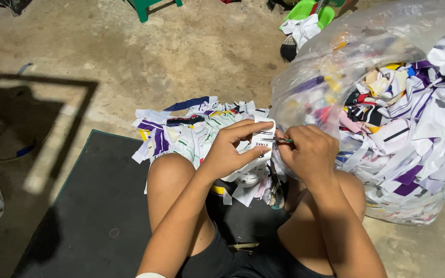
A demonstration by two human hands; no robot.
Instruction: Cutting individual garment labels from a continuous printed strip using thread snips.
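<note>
The person sits on a dark rectangular floor mat (93, 206) with knees raised, and both hands meet just above them. The left hand (227, 152) pinches a small white fabric label with dark print (262, 139) between thumb and forefinger, fingers closed on it. The right hand (309, 152) is curled shut around a slim metal tool with a green grip (283, 139), its tip touching the label's edge; whether it is a snipper or a seam picker is too small to tell.

The tool's point sits very near the left fingertips, so a slip could nick a finger or cut into the label itself. The label is held only by a light pinch and could twist or drop into the loose heap of white, purple and green fabric scraps (181, 131) lying on the concrete floor (191, 51) just beyond the knees, where it would be hard to find again. The large clear plastic bag stuffed with fabric scraps (387, 118) leans against the right arm and could sag or spill onto the work.

Counted: two hands, one label, one tool, one heap on the floor, one clear bag, one mat. Further off stand one green plastic basin (310, 13) with a white cloth (302, 28) draped over it and one green stool leg (142, 9). The scraps themselves are too many and too tangled to count.
</note>
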